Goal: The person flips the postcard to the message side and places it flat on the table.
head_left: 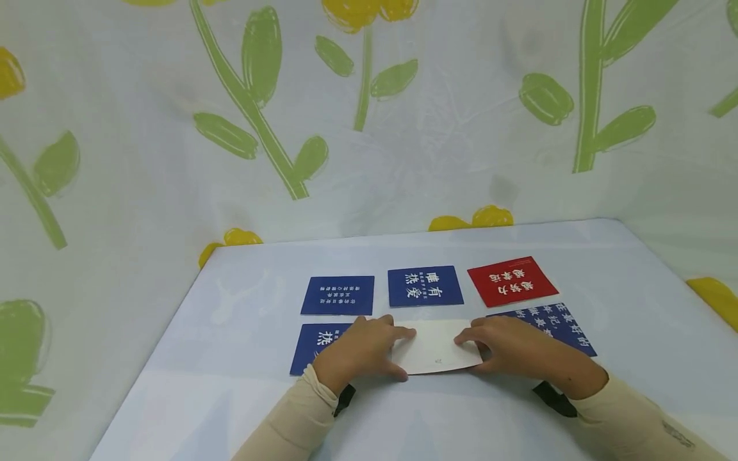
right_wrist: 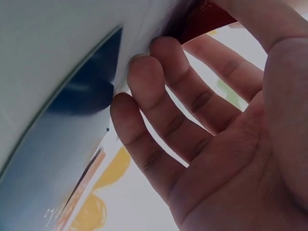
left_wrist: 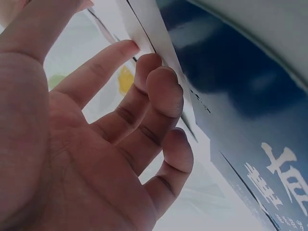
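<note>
A white card (head_left: pixel 434 342) with a small mark near its front edge lies between both hands, its front edge slightly bowed. My left hand (head_left: pixel 369 349) holds its left side, forefinger on top and thumb at the front corner. At the opposite side, my right hand (head_left: pixel 510 346) grips it in the same way. The left wrist view shows that hand's bent fingers (left_wrist: pixel 163 91) beside a blue card (left_wrist: pixel 284 168) with white characters. Bent fingers (right_wrist: pixel 147 82) also show in the right wrist view, near a blue card (right_wrist: pixel 82 101) and a red one (right_wrist: pixel 209 21).
Behind the white card lie two blue cards (head_left: pixel 337 296) (head_left: pixel 426 287) and a red card (head_left: pixel 512 282). Another blue card (head_left: pixel 311 346) is partly hidden by my left hand, and one (head_left: pixel 562 330) by my right. Flower-printed cloth (head_left: pixel 403 160) hangs behind the white table (head_left: pixel 230 371).
</note>
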`<state>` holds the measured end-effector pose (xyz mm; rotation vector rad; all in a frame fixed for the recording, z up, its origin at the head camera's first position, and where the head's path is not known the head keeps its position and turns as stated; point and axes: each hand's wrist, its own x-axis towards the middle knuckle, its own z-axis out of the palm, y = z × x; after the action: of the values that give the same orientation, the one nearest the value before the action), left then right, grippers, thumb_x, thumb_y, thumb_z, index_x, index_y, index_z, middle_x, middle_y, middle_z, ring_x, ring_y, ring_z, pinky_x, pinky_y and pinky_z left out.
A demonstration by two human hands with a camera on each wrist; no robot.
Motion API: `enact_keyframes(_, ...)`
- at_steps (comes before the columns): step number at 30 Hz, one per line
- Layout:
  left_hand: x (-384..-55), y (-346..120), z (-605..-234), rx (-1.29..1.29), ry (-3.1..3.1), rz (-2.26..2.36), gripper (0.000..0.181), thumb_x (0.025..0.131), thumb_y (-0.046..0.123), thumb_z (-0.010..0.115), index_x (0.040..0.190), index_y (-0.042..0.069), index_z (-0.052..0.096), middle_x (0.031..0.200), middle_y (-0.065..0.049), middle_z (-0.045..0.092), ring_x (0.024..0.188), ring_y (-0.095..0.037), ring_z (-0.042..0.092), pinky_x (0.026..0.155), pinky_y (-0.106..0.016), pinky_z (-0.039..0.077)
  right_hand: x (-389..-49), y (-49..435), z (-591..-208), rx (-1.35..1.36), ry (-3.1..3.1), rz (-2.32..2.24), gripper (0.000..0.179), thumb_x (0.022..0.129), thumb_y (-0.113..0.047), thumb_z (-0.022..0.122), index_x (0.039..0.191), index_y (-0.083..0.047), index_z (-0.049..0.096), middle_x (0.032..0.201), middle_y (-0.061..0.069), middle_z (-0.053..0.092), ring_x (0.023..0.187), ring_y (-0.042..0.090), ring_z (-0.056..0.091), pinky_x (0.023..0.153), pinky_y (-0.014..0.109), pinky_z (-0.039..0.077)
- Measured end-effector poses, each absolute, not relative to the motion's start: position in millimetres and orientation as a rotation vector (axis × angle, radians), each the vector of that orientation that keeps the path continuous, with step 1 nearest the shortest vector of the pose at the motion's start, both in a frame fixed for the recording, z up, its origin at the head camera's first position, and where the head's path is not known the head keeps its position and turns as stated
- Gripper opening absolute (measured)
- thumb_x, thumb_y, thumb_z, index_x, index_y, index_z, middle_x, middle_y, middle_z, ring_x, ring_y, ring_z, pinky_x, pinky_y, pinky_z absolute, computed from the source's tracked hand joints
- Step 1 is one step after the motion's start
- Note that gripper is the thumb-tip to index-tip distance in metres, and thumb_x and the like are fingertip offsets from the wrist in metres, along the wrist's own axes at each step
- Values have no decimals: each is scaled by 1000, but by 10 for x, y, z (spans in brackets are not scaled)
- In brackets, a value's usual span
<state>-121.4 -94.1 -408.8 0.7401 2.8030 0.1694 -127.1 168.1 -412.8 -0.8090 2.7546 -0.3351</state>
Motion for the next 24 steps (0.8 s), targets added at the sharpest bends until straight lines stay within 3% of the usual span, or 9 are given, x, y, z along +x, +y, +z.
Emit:
enact_keyframes(4,-1205,-913,-4130,742,2810,155,75,72,55,85,139,34,60,115,-1,68,89,-9,59,97,-43,46,-1265,1711,-4137,-793,2749,-334,49,69,-29,92,115,-23,76,103,-6,72,81,4,60,82,33,59)
enact_keyframes(11,-1214,-873,-4120,753,2824,124,66,84,68,65,138,32,60,120,-3,71,101,-16,66,99,-43,49,-1268,1739,-4143,-793,2757,-328,50,70,-34,90,117,-25,75,98,-9,70,76,3,55,77,30,57)
enact_keyframes(14,-1218,-861,-4117,768,2826,78,64,84,63,69,139,33,59,120,-3,71,101,-16,66,97,-40,50,-1273,1748,-4142,-812,2769,-319,49,71,-35,90,117,-25,75,97,-10,69,75,3,53,75,29,56)
enact_keyframes(21,-1207,-870,-4085,790,2819,41,67,81,55,77,141,31,58,115,-2,72,77,-10,55,86,-32,52,-1272,1734,-4134,-803,2751,-336,52,69,-39,90,118,-26,75,106,-3,72,83,7,62,83,38,60)
enact_keyframes(24,-1196,-879,-4076,781,2813,54,67,81,54,77,141,30,58,116,-1,72,78,-10,55,87,-32,52,-1267,1718,-4136,-796,2749,-330,53,69,-40,90,118,-26,75,111,0,72,88,11,65,85,41,59)
